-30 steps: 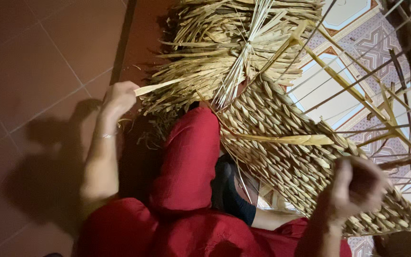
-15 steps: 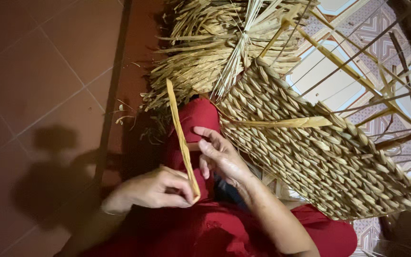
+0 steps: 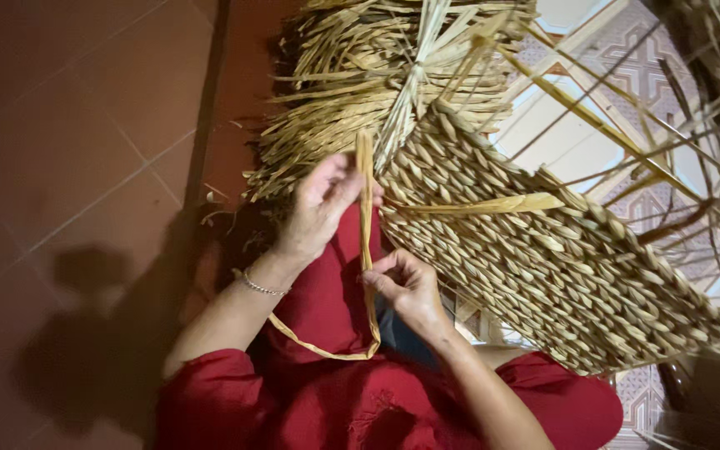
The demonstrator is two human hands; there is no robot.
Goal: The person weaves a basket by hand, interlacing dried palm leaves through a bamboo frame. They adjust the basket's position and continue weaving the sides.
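Note:
A long tan straw strip (image 3: 366, 218) runs upright between my two hands and loops down over my red-clad lap. My left hand (image 3: 318, 208) pinches the strip near its upper end, beside the edge of the woven straw panel (image 3: 543, 258). My right hand (image 3: 406, 287) grips the same strip lower down, fingers closed around it, just below the panel's near corner. The panel is a dense braided mat that slopes from upper left to lower right across my knee.
A bundle of loose dried straw (image 3: 360, 83) lies on the floor above the panel. Thin bare spokes (image 3: 627, 133) stick out to the right over a patterned tile floor (image 3: 618, 58). Red-brown tiles (image 3: 85, 167) lie to the left.
Both hands have moved up toward the panel's edge with the strip. The left hand rose from my lap to the strip's top; the right hand now grips it lower.

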